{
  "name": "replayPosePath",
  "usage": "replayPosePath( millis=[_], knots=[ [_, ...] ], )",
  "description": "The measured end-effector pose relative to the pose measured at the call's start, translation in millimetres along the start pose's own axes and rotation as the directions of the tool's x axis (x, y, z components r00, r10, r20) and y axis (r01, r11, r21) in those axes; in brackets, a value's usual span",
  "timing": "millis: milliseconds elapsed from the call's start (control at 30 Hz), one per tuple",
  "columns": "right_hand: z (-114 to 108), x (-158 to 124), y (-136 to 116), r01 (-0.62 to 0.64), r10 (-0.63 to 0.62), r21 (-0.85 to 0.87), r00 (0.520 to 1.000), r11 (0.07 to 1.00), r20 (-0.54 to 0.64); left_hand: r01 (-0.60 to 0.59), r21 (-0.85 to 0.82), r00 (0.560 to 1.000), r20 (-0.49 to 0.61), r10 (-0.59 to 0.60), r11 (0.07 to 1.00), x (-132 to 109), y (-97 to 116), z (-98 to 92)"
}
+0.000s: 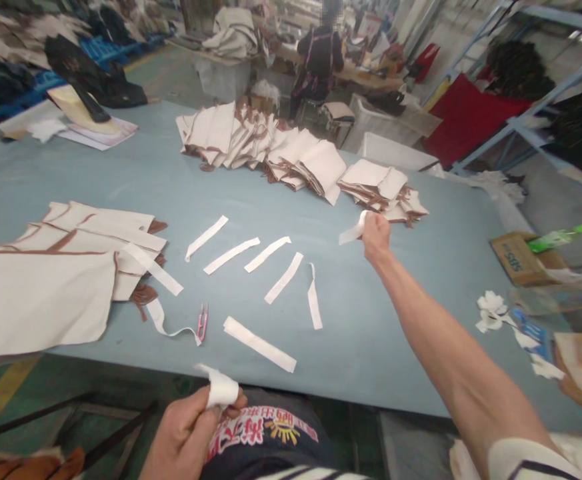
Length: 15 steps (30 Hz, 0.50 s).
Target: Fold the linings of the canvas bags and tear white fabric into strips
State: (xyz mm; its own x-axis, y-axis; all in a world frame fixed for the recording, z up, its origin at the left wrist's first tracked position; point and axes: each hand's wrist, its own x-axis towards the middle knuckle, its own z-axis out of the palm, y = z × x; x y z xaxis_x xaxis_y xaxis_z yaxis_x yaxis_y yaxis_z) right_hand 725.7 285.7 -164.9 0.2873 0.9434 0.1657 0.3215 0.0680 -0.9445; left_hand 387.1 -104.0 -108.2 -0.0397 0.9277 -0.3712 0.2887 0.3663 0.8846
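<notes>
My left hand (185, 427) is low by my lap, fingers closed around a white roll of tape (221, 388). My right hand (375, 237) is stretched far out over the blue-grey table (395, 333), pinching one white strip (353, 231) just in front of a stack of cream fabric pieces (383, 190). Several cut white strips (261, 343) lie spread across the middle of the table. Small pink thread snips (202, 321) rest near the table's front edge.
A pile of cream fabric panels with brown trim (65, 267) lies at the left. More folded stacks (251, 140) line the far edge. A cardboard box (521, 257) and paper scraps (491, 312) sit at the right. A person in dark clothes (318, 60) stands beyond the table.
</notes>
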Motion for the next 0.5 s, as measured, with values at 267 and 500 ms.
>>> replayPosePath(
  millis=[267,500],
  knots=[
    [-47,-97,76,0.107,-0.041,-0.285,0.973,0.952,0.229,0.098,-0.063,0.984,-0.144,-0.106,0.993,8,-21,3.1],
    [-83,-189,127,0.303,-0.078,-0.371,0.854,0.877,0.514,0.149,-0.081,0.974,-0.159,-0.160,0.986,21,-10,16.3]
  ],
)
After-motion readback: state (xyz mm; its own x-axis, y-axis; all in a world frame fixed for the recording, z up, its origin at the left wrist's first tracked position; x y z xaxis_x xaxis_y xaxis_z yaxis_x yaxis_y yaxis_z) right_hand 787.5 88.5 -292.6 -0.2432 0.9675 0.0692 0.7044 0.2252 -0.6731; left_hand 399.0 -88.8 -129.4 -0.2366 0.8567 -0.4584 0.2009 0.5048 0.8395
